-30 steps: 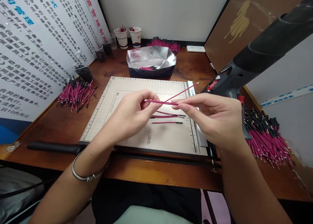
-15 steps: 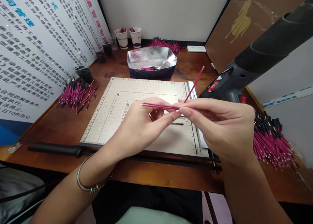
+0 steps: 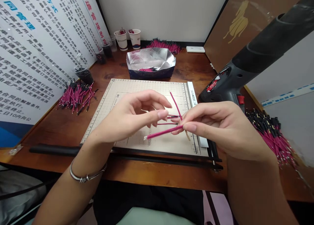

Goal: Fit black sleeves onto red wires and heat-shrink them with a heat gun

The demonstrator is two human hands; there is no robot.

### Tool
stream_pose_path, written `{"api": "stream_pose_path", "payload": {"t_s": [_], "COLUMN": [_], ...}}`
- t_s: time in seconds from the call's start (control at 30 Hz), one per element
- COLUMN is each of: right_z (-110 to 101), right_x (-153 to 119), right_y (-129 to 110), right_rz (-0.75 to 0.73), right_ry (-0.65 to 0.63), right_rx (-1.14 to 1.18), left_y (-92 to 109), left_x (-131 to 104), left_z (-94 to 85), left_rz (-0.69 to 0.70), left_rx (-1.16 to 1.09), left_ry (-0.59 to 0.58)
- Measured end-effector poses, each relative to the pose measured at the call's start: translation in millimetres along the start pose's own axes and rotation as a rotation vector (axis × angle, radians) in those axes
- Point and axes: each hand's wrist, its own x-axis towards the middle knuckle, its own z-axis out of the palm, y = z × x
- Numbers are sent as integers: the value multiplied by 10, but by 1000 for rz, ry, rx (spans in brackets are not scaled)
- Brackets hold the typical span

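My right hand (image 3: 216, 130) pinches magenta wires (image 3: 164, 131) between thumb and fingertips. Their pale bare ends point left and down, above the cutting board. Another magenta wire (image 3: 175, 102) crosses them at a slant by the same fingertips, with a metal-coloured end showing lower down. My left hand (image 3: 137, 113) hovers just to the left, thumb and fingers apart, holding nothing. Between the hands, thin wires with black ends (image 3: 169, 123) show over the gridded paper cutter board (image 3: 137, 145); whether they lie on it or are held, I cannot tell.
A foil-lined box (image 3: 150, 73) with wires stands behind the board. Wire piles lie at left (image 3: 76, 95), right (image 3: 270, 133) and back (image 3: 164, 45). A black heat gun (image 3: 235, 74) leans in from the right. The cutter's black handle (image 3: 54, 149) runs along the front; paper cups (image 3: 134, 39) stand behind.
My left hand has let go of the wires and drawn away with its fingers spread. The wires in my right hand now slant down-left, and the single wire leans left instead of right.
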Motion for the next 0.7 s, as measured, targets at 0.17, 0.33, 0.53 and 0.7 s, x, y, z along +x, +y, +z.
{"api": "stream_pose_path", "payload": {"t_s": [0.17,0.33,0.53,0.7], "right_z": [-28,-17,3,14], "right_x": [-8,2,58,73], "right_y": [30,35,103,102], "right_rz": [43,52,67,80], "right_ry": [-1,-107,154,237], "right_rx": [49,40,99,41], "left_y": [-5,2,-2,-48], "left_x": [27,22,27,43], "left_z": [14,25,44,78], "left_rz": [-2,-20,50,68], "left_rx": [-40,-34,-22,48], "left_ry": [82,27,221,329]}}
